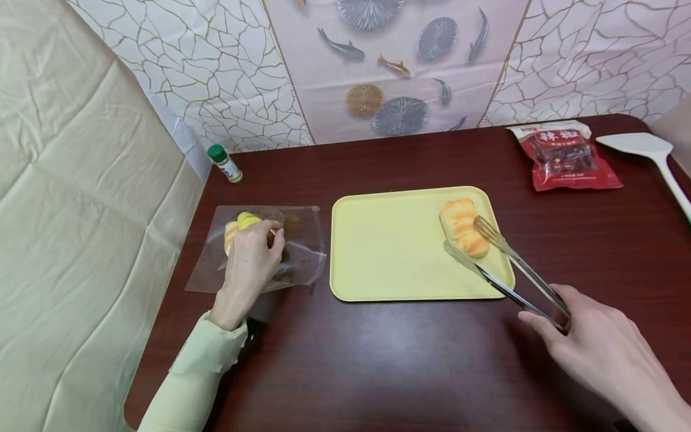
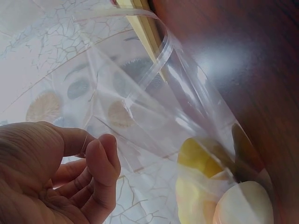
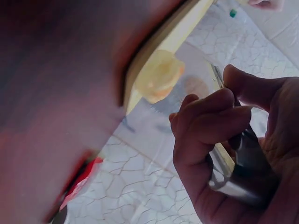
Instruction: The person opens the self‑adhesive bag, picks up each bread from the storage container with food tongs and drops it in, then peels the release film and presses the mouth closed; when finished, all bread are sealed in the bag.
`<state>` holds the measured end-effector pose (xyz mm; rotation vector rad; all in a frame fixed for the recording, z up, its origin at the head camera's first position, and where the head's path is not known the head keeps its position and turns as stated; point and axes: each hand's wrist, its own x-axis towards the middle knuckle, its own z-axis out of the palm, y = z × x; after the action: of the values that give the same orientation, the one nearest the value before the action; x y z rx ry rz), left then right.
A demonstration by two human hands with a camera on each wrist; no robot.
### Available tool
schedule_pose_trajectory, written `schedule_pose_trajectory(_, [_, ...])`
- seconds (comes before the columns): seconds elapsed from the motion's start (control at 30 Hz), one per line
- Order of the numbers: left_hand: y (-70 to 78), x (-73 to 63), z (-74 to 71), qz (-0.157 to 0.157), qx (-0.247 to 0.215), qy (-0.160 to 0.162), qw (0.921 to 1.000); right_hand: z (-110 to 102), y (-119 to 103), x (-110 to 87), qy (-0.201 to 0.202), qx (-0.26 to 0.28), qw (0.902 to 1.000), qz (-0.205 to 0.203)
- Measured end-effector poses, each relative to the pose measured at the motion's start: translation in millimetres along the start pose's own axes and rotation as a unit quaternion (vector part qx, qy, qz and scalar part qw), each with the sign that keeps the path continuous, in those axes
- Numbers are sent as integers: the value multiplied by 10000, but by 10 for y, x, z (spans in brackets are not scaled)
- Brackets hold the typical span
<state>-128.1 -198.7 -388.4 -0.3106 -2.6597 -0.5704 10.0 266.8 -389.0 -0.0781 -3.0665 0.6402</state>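
Note:
My left hand (image 1: 252,252) pinches the film of a clear plastic bag (image 1: 305,264) between thumb and fingertips, above the table. Inside the bag lie a yellow bread roll (image 1: 246,220) and a pale orange-striped one (image 1: 230,234), partly hidden by the hand; the left wrist view shows the lifted film. My right hand (image 1: 599,342) grips metal tongs (image 1: 531,277), their arms spread. The tong tips are at a striped bread roll (image 1: 463,227) on the right part of a yellow tray (image 1: 383,252); whether they touch the bread, I cannot tell.
A green-capped seasoning bottle (image 1: 225,163) stands at the back left. At the back right are a red packet of dried chillies (image 1: 567,156) and a white spatula (image 1: 642,144). A patterned cloth (image 1: 216,78) hangs behind the dark wooden table (image 1: 388,360).

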Motion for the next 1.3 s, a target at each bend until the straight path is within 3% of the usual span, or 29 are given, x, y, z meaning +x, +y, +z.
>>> schedule_pose_trajectory(0.5, [-6, -13, -16, -72, -39, -93, 9999, 86, 61, -50, -251, 7, 9987, 437])
schedule_pose_trajectory(1.03, [-16, -16, -31, 7, -97, -46, 9999, 169, 149, 44, -293, -143, 9990, 322])
schedule_pose_trajectory(1.3, [-39, -14, -20, 4, -86, -51, 9999, 156, 107, 53, -75, -180, 9997, 123])
